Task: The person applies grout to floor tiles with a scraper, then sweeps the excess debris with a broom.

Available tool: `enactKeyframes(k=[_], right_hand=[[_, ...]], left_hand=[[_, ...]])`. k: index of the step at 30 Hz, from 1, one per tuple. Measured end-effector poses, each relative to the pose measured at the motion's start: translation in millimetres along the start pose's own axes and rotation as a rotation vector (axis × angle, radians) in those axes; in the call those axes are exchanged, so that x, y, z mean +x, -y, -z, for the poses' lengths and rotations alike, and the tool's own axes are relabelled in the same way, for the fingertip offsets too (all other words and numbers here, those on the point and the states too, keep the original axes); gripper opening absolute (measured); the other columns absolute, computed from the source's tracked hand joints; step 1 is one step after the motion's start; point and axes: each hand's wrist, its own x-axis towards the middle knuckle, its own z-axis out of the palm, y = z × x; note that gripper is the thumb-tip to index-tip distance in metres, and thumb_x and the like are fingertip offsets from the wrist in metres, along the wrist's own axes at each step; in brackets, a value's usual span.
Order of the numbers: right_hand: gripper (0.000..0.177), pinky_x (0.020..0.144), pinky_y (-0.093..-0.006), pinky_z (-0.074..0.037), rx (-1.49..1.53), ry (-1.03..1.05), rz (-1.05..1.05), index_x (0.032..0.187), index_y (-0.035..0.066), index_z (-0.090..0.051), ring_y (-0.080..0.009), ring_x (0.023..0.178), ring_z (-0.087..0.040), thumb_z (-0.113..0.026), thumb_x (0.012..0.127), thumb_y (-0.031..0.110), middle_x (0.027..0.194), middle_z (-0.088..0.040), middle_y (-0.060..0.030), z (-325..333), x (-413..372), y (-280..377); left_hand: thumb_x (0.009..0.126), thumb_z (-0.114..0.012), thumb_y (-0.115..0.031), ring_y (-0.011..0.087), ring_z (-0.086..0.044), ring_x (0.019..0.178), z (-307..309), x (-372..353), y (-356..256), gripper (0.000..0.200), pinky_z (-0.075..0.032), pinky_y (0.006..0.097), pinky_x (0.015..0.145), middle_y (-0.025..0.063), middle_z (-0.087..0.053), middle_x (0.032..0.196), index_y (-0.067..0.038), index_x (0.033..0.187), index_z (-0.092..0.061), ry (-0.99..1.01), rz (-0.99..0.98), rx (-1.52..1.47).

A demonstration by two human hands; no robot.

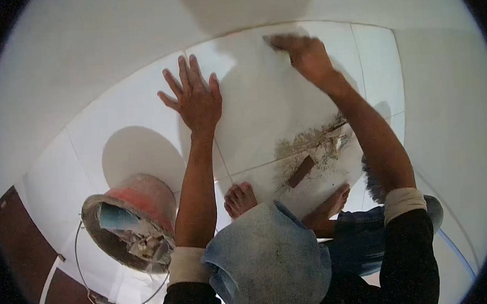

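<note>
My left hand (197, 102) lies flat on the white floor tiles (252, 107), its fingers spread and nothing in them. Further right, near the line where floor meets wall, my right hand (303, 52) is closed, fingers pressed together and pointing left. A small dark tip shows at its fingertips; what it belongs to is hidden. Below the right forearm, brown and black dirt (309, 139) is smeared over the tiles around a grout line. A flat brown strip (301, 171) lies at the edge of this dirt, in front of my feet.
A reddish bucket (151, 199) with rubble and a blue piece inside tips toward the lower left, its wire handle hanging down. My bare feet (240, 200) and knees are close to the dirt. A white wall (119, 42) curves behind; a pale blue hose (456, 253) runs at lower right.
</note>
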Motion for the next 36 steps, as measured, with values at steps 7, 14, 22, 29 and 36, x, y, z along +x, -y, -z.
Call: enactKeyframes(k=[7,14,22,29,36], right_hand=[[0.041,0.082,-0.0460,-0.057,-0.172,0.226,-0.284,0.121,0.019,-0.070,-0.0299,0.097,-0.070,-0.054,0.087,0.003,0.110,-0.072,-0.0088,18.6,5.1,-36.9],[0.056,0.078,-0.0434,-0.059,-0.040,0.061,-0.142,0.124,0.021,-0.069,-0.0329,0.089,-0.070,-0.058,0.076,-0.006,0.106,-0.072,-0.0120,26.6,-34.1,-35.0],[0.043,0.081,-0.0451,-0.058,-0.080,0.095,-0.164,0.119,0.021,-0.070,-0.0312,0.093,-0.070,-0.057,0.082,0.002,0.103,-0.073,-0.0095,33.0,-72.4,-61.6],[0.051,0.085,-0.0437,-0.056,-0.159,0.234,-0.334,0.123,0.020,-0.069,-0.0333,0.100,-0.068,-0.064,0.077,-0.002,0.118,-0.070,-0.0060,49.6,-44.4,-116.2],[0.047,0.084,-0.0470,-0.056,-0.140,0.127,-0.278,0.123,0.023,-0.069,-0.0331,0.092,-0.070,-0.060,0.083,-0.001,0.109,-0.072,-0.0106,56.5,-37.5,-135.1]], left_hand=[[0.099,-0.047,-0.046,0.0404,-0.018,0.149,4.7,3.5,-6.2,0.061,-0.011,0.0721,0.112,0.0039,-0.029,0.161,-0.019,0.153,-0.037,0.063,0.059,0.016],[0.098,-0.047,-0.046,0.0398,-0.019,0.149,-2.7,-0.1,-3.4,0.061,-0.012,0.0710,0.112,0.0062,-0.031,0.160,-0.020,0.152,-0.039,-0.039,0.003,0.029],[0.096,-0.052,-0.046,0.0382,-0.022,0.149,-5.1,-3.8,-5.5,0.065,-0.017,0.0694,0.111,0.0067,-0.030,0.161,-0.025,0.154,-0.033,-0.051,0.007,0.018],[0.095,-0.052,-0.040,0.0400,-0.020,0.149,-2.6,-3.3,-6.1,0.061,-0.014,0.0675,0.114,0.0096,-0.032,0.159,-0.020,0.151,-0.040,-0.050,0.017,-0.049],[0.094,-0.054,-0.039,0.0395,-0.022,0.148,-3.1,-1.5,-12.1,0.062,-0.014,0.0680,0.114,0.0096,-0.034,0.158,-0.020,0.151,-0.040,-0.075,0.019,-0.019]])
